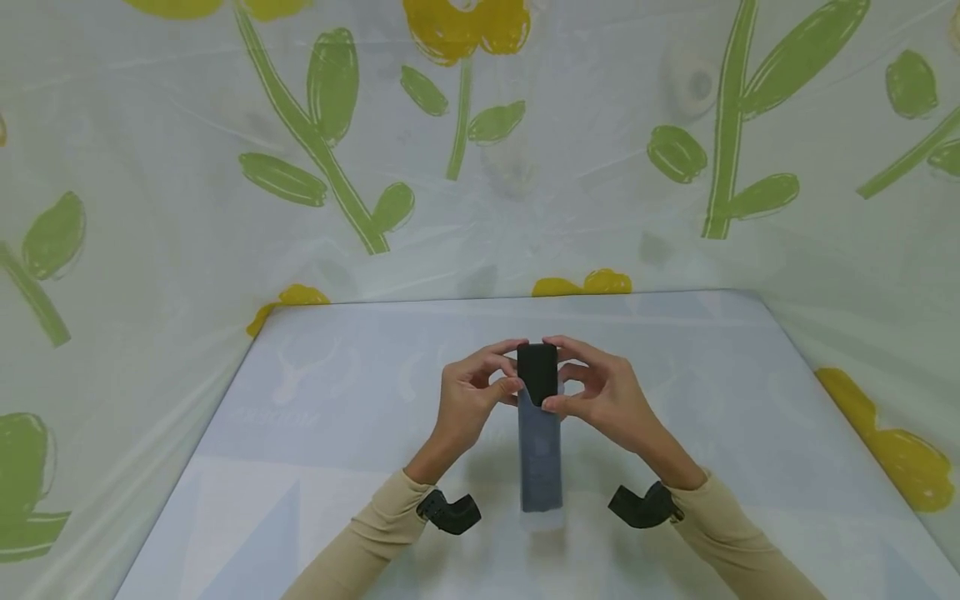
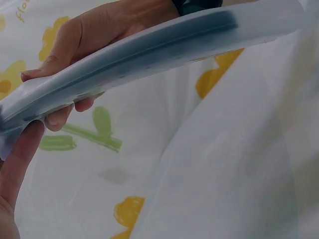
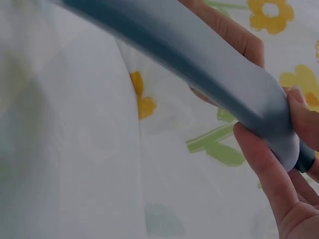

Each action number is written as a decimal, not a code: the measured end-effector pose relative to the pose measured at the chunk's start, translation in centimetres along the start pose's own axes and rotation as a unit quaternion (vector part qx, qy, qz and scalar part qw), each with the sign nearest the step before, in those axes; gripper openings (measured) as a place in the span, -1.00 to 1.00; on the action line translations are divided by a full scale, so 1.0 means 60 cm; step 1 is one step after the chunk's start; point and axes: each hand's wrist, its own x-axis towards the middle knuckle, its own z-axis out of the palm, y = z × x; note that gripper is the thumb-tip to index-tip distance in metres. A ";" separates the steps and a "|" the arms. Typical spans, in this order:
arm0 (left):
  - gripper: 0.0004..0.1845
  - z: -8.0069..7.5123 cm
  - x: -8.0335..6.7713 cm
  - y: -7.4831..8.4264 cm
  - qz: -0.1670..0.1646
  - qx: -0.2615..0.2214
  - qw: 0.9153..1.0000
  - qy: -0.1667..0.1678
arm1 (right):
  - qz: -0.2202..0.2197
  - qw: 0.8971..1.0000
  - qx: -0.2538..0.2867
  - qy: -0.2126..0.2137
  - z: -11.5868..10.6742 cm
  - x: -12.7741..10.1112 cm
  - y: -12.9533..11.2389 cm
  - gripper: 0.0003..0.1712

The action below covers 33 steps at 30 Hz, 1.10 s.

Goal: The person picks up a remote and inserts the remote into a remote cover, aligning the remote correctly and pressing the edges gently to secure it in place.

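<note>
A long dark device, shaped like a remote control point(image 1: 537, 371), is held up above the table in a translucent sleeve point(image 1: 541, 462). Its black upper end shows bare, while the rest is seen dimly through the sleeve, whose lower end extends past the device. My left hand point(image 1: 467, 398) pinches the upper part from the left, thumb at the sleeve's curved rim. From the other side my right hand point(image 1: 606, 393) pinches the same part between thumb and fingers. In the right wrist view the sleeve point(image 3: 249, 94) curves down to the dark end point(image 3: 305, 160), partly covered by fingers.
A pale table point(image 1: 360, 442) with a faint blue pattern lies under both hands. Behind and around it hangs a whitish sheet point(image 1: 562, 167) printed with green stems and yellow flowers. Black wrist cameras point(image 1: 450, 511) are strapped at both cuffs.
</note>
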 end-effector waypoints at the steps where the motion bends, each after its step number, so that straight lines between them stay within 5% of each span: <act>1: -0.86 0.001 0.000 -0.001 -0.004 -0.001 1.000 -0.001 | 0.000 1.000 0.005 -0.003 -0.001 -0.001 0.001 -0.22; 6: -0.87 -0.001 0.002 -0.003 -0.017 -0.012 1.000 -0.008 | -0.008 1.000 0.016 -0.025 -0.007 -0.010 0.004 -0.20; 15: -0.77 -0.001 0.003 -0.002 -0.045 -0.037 0.998 -0.002 | -0.022 0.999 -0.026 -0.017 -0.011 -0.014 0.006 -0.81; 29: -0.85 -0.003 0.002 -0.006 -0.072 -0.039 0.997 -0.013 | -0.004 0.992 -0.100 -0.082 -0.011 -0.008 0.004 -0.85; 33: -0.57 -0.007 -0.002 -0.006 -0.065 -0.046 0.996 -0.041 | -0.022 0.992 -0.097 -0.081 -0.010 -0.009 0.008 -0.83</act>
